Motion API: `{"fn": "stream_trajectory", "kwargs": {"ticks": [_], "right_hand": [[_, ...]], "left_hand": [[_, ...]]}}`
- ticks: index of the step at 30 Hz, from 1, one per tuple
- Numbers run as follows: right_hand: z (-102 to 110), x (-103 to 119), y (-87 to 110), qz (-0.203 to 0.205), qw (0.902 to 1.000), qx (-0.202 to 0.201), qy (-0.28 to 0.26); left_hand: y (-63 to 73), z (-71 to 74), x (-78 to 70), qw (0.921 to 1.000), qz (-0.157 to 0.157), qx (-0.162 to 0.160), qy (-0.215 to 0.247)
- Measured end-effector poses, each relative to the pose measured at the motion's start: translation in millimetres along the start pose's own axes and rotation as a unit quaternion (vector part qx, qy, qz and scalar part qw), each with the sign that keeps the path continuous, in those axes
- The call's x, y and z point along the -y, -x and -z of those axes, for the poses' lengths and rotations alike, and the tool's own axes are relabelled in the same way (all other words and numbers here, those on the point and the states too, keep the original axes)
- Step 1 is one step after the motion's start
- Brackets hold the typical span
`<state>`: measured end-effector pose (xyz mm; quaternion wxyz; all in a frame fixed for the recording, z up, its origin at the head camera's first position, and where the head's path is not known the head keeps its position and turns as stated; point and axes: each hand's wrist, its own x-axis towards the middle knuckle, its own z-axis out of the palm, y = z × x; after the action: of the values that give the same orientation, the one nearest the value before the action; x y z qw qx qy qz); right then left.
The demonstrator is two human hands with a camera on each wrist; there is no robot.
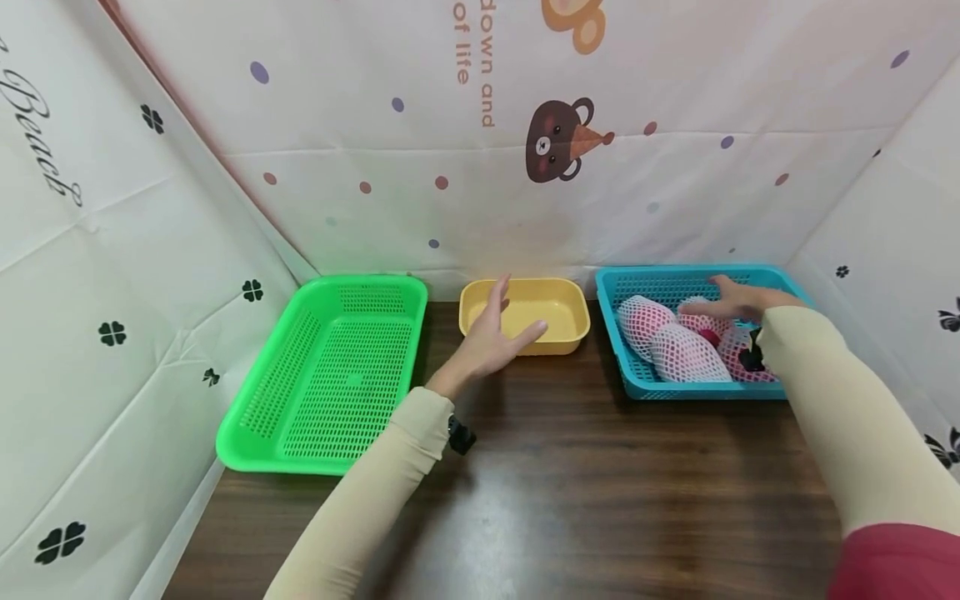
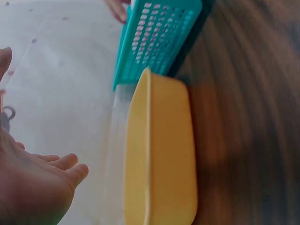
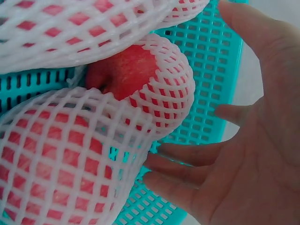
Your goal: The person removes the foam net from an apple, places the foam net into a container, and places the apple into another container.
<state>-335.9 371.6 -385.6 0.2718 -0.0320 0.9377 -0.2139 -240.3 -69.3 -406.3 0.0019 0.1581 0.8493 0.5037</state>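
Observation:
Several red apples in white foam nets (image 1: 686,354) lie in a blue basket (image 1: 705,392) on the right. My right hand (image 1: 738,302) reaches in over the basket's far part, fingers spread and holding nothing. In the right wrist view its fingertips come right beside an apple (image 3: 126,70) whose net leaves part of the red skin bare. My left hand (image 1: 483,337) hovers at the left side of a small yellow container (image 1: 558,317), thumb and fingers apart and nothing between them. In the left wrist view that container (image 2: 171,154) stands below and beside the palm.
A large green basket (image 1: 348,375) with nothing in it stands on the left of the dark wooden table (image 1: 570,500). Behind all three containers hangs a printed white cloth (image 1: 360,75), with more cloth along both sides. My left forearm crosses the green basket's near right corner.

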Motion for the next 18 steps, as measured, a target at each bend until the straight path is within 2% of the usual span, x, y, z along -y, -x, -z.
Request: {"fn": "stream_trajectory", "kwargs": {"ticks": [11,18], "right_hand": [[8,-3,-6.0,-0.049,0.9972,0.043,0.034],[5,-3,-3.2,-0.071,0.9947,0.034,0.065]], "left_hand": [[0.8,-44.3,1.9,0.9993,-0.017,0.028,0.016],[3.6,-66.7,-1.4,0.9983,-0.006,0.051,0.029]]}}
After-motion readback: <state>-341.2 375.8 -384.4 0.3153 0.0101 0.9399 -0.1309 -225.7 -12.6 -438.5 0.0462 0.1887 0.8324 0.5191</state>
